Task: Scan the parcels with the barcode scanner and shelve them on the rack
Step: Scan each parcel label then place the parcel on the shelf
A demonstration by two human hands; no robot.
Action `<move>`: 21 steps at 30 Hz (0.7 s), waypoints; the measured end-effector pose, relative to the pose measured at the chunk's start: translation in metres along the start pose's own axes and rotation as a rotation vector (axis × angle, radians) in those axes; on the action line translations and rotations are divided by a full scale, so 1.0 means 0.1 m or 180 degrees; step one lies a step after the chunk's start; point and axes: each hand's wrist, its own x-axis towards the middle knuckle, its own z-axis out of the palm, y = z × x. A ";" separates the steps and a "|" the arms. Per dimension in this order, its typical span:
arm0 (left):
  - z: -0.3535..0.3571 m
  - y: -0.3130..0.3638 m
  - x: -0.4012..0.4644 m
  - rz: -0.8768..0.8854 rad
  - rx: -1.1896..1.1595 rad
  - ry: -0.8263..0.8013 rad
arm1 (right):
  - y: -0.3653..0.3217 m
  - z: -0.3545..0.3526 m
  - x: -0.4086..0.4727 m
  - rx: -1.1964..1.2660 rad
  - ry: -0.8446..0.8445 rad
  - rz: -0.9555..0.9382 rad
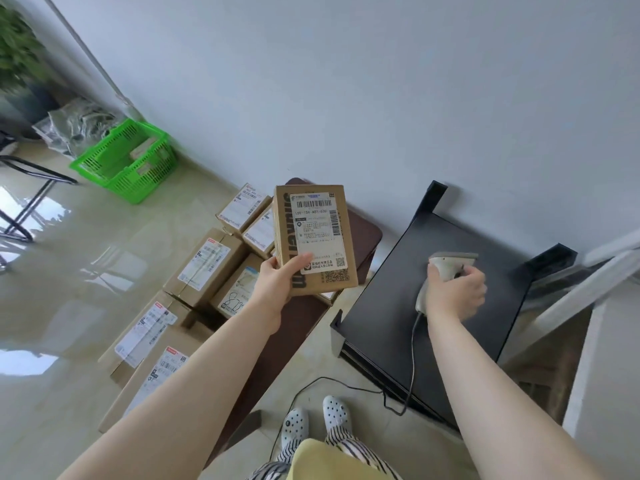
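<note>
My left hand [278, 284] grips a small cardboard parcel [313, 237] by its lower left corner, held up with the white shipping label and barcodes facing me. My right hand [455, 289] is wrapped round the handle of a grey barcode scanner [446, 263], whose head sits just above the black top shelf of the rack [398, 299]. The scanner's cable [410, 372] hangs down to the floor. The parcel and scanner are apart, about a hand's width between them.
Several labelled cardboard parcels [204, 265] lie on the tiled floor and on a brown bench [365, 233] to the left. A green plastic basket [128, 161] with boxes stands by the wall. A white frame [588, 285] leans at the right. My feet [315, 422] stand beside the rack.
</note>
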 end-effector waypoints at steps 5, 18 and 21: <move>-0.03 -0.04 0.05 -0.0116 0.0040 0.0092 | 0.14 0.21 0.21 -0.0301 -0.0281 0.0220; -0.10 -0.08 0.08 -0.0234 0.0065 0.0119 | 0.05 0.11 0.15 0.0844 -0.0760 0.0317; -0.13 -0.03 0.07 -0.0172 0.0131 0.0031 | -0.15 -0.05 0.07 0.1426 -0.1669 -0.0014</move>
